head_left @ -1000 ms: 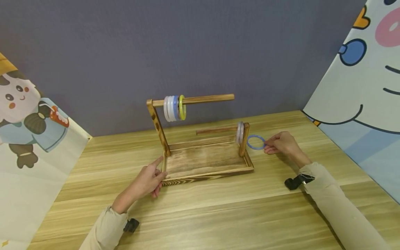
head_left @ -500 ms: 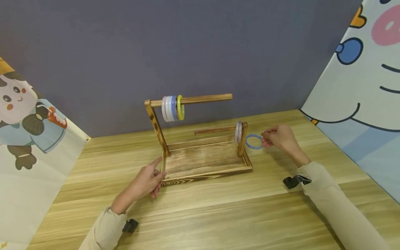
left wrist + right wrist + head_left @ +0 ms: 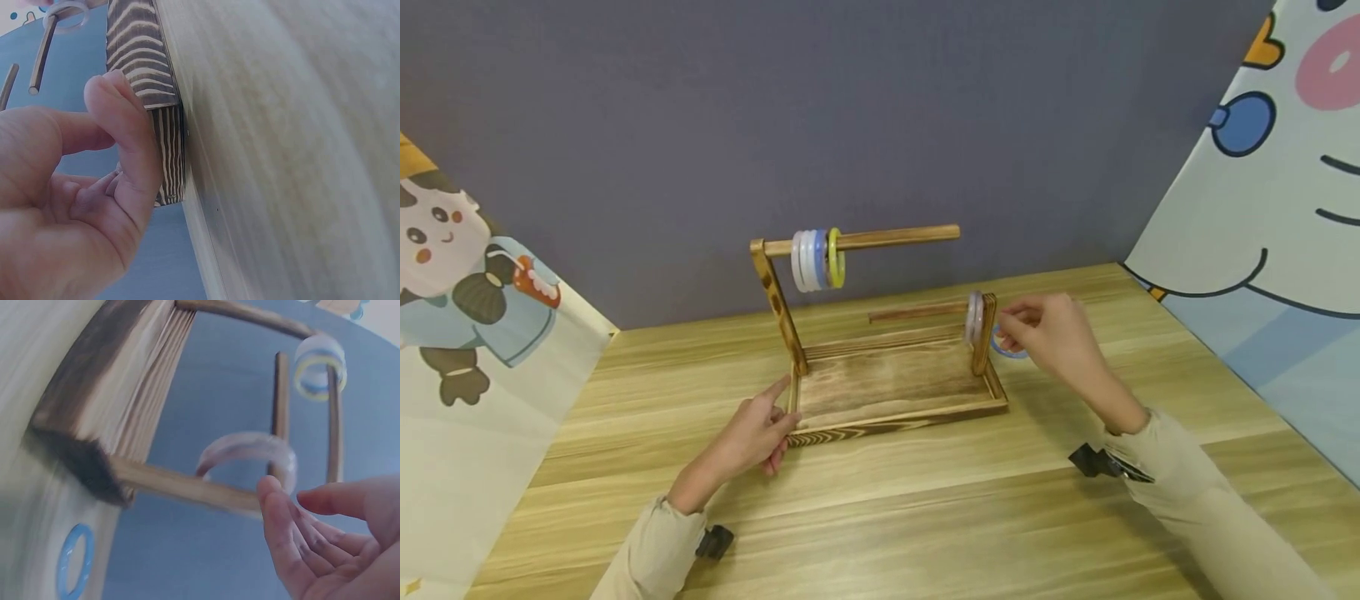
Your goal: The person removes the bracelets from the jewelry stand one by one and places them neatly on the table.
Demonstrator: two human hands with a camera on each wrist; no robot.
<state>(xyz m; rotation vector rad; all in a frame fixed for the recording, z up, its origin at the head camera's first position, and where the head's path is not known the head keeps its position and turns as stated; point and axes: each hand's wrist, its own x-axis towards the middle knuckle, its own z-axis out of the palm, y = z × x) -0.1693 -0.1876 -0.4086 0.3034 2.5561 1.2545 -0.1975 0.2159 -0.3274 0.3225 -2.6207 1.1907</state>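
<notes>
A wooden bangle rack (image 3: 887,379) stands on the table, with a tray base and two rods. My left hand (image 3: 756,435) grips its front left corner, thumb over the rim, index finger stretched along the left side. My right hand (image 3: 1060,337) is beside the short right post, thumb and fingers apart with nothing between them in the right wrist view. A blue bangle (image 3: 62,565) lies on the table right of the rack, partly hidden by that hand in the head view. Clear lilac bangles (image 3: 974,317) hang on the lower rod, against the right post.
The upper rod (image 3: 902,237) carries several bangles at its left end: pale ones (image 3: 802,262), a blue one (image 3: 821,260) and a yellow one (image 3: 842,260). A grey partition (image 3: 880,125) rises behind the table (image 3: 880,517). Cartoon-printed panels flank both sides.
My right hand has let go of the blue bangle, leaving it on the table, and moved left and up toward the right post. My left hand stays at the rack corner.
</notes>
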